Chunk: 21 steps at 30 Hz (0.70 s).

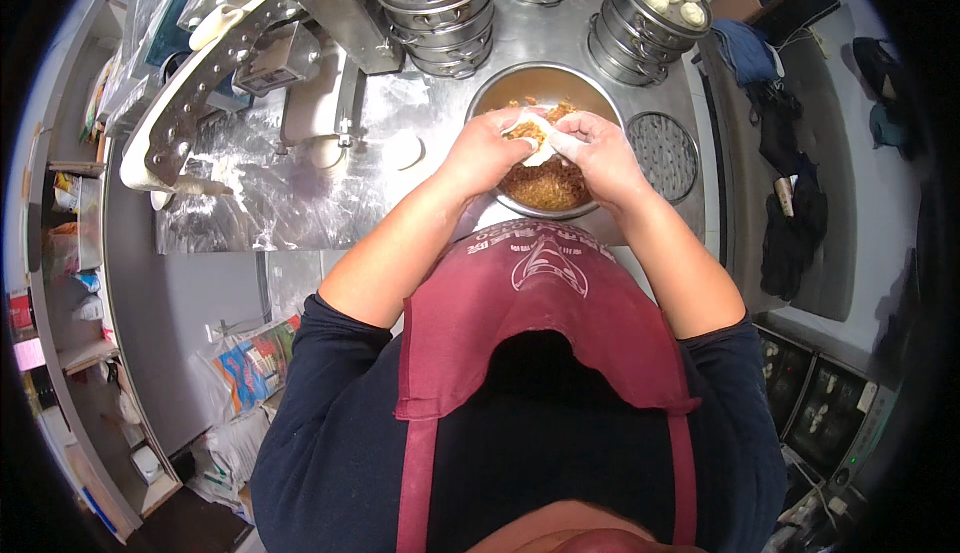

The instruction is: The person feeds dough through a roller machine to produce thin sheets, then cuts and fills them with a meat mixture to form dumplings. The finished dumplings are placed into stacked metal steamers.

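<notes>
Over a wide steel bowl [611,95], my left hand [484,144] cups a round dough wrapper [538,157] from the left. Brown chopped filling [527,131] lies heaped inside the wrapper. My right hand [604,151] pinches the wrapper's right edge between thumb and fingers. More of the same loose filling [547,187] lies in the bowl below. Left of the bowl, a flat dough disc [403,150] rests on the floured steel table [262,211]. Another disc [328,153] is by the dough machine's outlet.
Several pleated buns [656,1] sit on a steamer stack [634,42] at the back right. Another steamer stack [439,20] stands behind the bowl. A perforated steamer plate [661,157] lies right of it. The dough machine [300,80], carrying a dough strip [139,148], occupies the left.
</notes>
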Motion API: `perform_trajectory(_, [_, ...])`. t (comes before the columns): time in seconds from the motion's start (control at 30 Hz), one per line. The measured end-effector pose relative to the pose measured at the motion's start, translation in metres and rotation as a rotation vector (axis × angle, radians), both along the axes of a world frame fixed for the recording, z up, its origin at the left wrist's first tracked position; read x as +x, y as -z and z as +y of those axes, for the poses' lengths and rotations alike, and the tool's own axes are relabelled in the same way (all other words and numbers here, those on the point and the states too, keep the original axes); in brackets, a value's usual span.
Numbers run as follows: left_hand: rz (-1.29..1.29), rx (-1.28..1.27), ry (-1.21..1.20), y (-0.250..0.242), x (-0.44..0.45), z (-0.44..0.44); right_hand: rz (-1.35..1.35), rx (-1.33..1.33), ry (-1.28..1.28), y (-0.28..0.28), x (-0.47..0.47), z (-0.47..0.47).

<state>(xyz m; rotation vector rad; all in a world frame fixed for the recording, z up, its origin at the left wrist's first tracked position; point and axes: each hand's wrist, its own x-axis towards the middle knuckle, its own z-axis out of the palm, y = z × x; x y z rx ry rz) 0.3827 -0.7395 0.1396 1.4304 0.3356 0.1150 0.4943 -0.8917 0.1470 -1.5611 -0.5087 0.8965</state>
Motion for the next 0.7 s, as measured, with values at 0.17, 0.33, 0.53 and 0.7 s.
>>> perform_trajectory(0.17, [0.047, 0.119, 0.013, -0.003, 0.008, -0.004, -0.157, 0.169, -0.009, -0.002, 0.004, -0.002])
perform_trajectory(0.33, [0.126, 0.233, 0.05, -0.008, 0.015, -0.011, -0.315, -0.018, -0.129, -0.006, 0.019, -0.009])
perform_trajectory(0.53, [0.23, 0.162, 0.096, -0.015, 0.031, -0.017, -0.021, 0.046, -0.08, -0.002, 0.035, -0.015])
perform_trajectory(0.7, [-0.028, -0.818, -0.181, -0.016, 0.038, -0.037, 0.178, 0.118, -0.014, 0.001, 0.049, -0.019])
